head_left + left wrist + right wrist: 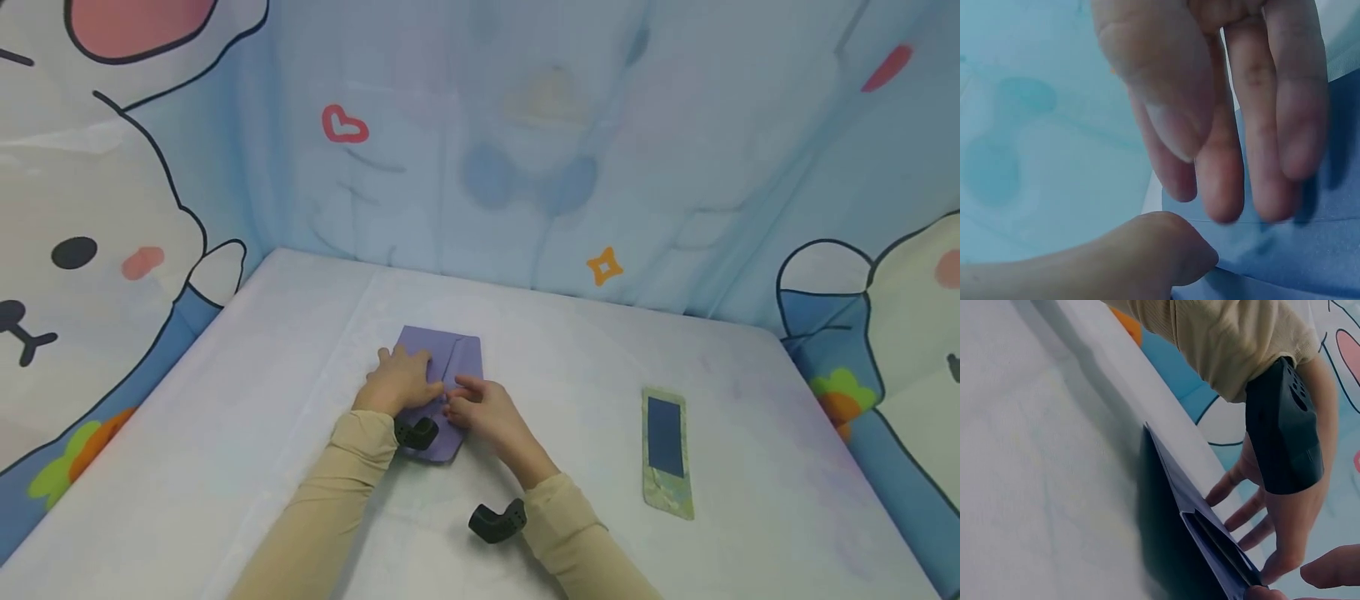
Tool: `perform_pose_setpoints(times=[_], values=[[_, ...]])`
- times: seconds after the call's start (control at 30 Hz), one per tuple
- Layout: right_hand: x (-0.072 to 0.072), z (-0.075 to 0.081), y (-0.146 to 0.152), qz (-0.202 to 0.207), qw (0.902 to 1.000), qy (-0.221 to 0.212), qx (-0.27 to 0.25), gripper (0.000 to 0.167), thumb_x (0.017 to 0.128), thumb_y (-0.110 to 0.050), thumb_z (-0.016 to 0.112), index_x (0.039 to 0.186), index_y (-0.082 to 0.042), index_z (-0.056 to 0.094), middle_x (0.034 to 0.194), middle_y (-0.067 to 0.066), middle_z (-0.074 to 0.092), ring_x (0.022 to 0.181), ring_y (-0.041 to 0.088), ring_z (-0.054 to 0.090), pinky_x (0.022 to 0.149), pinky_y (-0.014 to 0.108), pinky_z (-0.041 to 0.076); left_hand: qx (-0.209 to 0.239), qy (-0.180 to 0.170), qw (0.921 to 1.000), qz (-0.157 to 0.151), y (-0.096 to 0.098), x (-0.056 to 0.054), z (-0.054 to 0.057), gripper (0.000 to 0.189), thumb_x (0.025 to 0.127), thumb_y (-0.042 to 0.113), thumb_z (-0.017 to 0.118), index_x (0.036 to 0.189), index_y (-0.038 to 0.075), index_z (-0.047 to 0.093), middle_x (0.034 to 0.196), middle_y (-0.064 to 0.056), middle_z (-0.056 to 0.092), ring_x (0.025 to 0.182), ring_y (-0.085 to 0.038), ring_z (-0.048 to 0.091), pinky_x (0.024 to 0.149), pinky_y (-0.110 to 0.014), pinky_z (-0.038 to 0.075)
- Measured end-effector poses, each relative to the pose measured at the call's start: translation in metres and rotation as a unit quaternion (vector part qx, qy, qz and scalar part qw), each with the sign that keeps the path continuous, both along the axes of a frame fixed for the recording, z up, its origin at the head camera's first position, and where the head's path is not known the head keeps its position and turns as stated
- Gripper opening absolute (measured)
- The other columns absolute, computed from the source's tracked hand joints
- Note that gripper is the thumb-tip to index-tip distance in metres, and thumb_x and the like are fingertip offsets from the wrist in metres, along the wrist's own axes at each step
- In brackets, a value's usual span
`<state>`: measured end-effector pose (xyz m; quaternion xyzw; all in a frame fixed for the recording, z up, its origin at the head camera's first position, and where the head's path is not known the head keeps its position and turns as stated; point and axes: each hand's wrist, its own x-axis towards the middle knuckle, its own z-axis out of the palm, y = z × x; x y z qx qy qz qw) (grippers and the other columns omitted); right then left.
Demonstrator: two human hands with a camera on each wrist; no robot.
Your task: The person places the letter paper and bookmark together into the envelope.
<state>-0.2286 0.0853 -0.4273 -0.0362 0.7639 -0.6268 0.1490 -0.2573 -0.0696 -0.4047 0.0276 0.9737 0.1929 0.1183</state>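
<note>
A purple paper envelope [467, 354] lies on the white table, a long flap edge running down it. My left hand [400, 383] rests over its left part, fingers spread and fairly straight; in the left wrist view the fingertips [1272, 203] are right at the paper. At the flap edge, my right hand [487, 412] has curled fingers and pinches the paper. From the right wrist view the envelope [1175, 478] shows nearly edge-on with a gap between its layers, and one right fingertip [1264, 592] is on its edge. The right hand's remaining fingers are hidden there.
To the right on the white table [570, 467] lies a narrow pale green patterned card [667, 500] with a dark blue rectangle. Dark camera mounts [497, 522] sit at both wrists. Behind the table hangs a light blue cartoon curtain [450, 217].
</note>
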Motion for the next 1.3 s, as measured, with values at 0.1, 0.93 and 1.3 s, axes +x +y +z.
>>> perform_pose_setpoints(times=[0.1,0.93,1.3], values=[[0.001,0.001,0.009,-0.012,0.9999,0.006,0.007,0.049,0.086,0.000,0.053,0.134,0.011,0.046,0.116,0.026,0.061,0.093,0.023,0.067,0.083,0.031,0.055,0.002,-0.003,1.0000,-0.006,0.005,-0.002,-0.002,0.061,0.088,0.042,0.058,0.141,0.013,0.045,0.143,-0.026,0.035,0.131,-0.046,0.030,0.092,-0.064,0.039],[-0.009,0.009,0.087,-0.103,0.9845,0.019,0.140,0.047,0.089,-0.013,0.062,0.134,-0.003,0.052,0.118,0.014,0.061,0.103,0.023,0.065,0.086,0.033,0.054,0.005,-0.001,1.0000,0.002,-0.029,-0.006,-0.004,0.064,0.087,0.040,0.057,0.140,0.008,0.044,0.140,-0.034,0.033,0.127,-0.051,0.028,0.087,-0.070,0.036],[0.000,0.013,0.156,-0.166,0.9681,0.017,0.187,0.049,0.092,-0.015,0.059,0.137,-0.001,0.048,0.125,0.019,0.056,0.106,0.026,0.063,0.086,0.030,0.054,0.003,0.002,1.0000,-0.009,-0.025,-0.005,-0.004,0.064,0.086,0.038,0.056,0.140,0.006,0.043,0.140,-0.034,0.032,0.129,-0.052,0.026,0.089,-0.070,0.035]])
